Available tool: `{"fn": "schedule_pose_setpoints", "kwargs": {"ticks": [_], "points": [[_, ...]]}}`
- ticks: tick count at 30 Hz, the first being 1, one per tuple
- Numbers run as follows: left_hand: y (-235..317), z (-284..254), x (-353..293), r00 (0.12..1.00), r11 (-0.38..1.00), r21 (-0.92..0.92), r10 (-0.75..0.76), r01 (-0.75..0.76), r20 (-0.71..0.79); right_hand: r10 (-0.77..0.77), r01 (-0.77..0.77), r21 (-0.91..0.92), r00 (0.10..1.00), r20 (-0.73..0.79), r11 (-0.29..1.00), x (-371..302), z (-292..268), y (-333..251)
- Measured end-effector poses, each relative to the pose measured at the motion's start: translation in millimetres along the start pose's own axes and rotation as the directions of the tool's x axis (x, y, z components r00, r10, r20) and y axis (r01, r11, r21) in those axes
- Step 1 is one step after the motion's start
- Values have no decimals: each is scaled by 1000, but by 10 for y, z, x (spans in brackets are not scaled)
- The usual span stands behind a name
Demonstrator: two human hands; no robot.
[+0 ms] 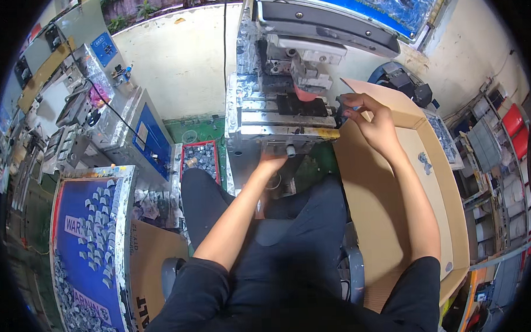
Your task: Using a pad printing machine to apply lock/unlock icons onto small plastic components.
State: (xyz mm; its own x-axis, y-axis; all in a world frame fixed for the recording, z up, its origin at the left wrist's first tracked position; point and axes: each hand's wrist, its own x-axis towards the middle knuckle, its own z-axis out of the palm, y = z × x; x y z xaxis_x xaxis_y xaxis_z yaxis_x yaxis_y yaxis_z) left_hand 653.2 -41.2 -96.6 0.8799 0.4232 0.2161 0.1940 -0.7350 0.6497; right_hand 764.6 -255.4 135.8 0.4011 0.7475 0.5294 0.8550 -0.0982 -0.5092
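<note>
A printing machine with a pink pad stands in front of me, the pad hanging low over a dark plate on the metal bed. My left hand reaches under the bed's front edge beside a round knob; its fingers are hidden. To the right of the bed, my right hand is raised above the cardboard box, thumb and fingers pinched together. A small bluish bit shows at its fingertips, too small to name. A dark part of the machine's side lies close to those fingers.
A large open cardboard box stands at my right, with a few small pieces inside. On the left, a blue framed board carries many small grey curved pieces. A red-rimmed tray of grey pieces sits on the green floor. Shelves line the right.
</note>
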Motion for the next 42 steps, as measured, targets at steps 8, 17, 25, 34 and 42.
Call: {"fn": "schedule_pose_setpoints", "kwargs": {"ticks": [8,17,25,34,42], "points": [[-136,25,-32,964,996,48,87,-77,-251,-20,20,202,1000,-1,979,-69,151,-243],[2,-19,-30,992,999,17,-42,44,-122,5,-10,192,1000,31,981,-167,120,-154],[-151,21,10,990,995,83,-52,64,-133,1,-13,234,999,50,972,-151,173,-163],[-50,-80,-67,993,994,20,-104,105,-60,6,-17,221,999,47,975,-135,159,-146],[111,-91,-82,995,986,140,-83,90,-55,22,-23,221,1000,7,975,-109,115,-198]]}}
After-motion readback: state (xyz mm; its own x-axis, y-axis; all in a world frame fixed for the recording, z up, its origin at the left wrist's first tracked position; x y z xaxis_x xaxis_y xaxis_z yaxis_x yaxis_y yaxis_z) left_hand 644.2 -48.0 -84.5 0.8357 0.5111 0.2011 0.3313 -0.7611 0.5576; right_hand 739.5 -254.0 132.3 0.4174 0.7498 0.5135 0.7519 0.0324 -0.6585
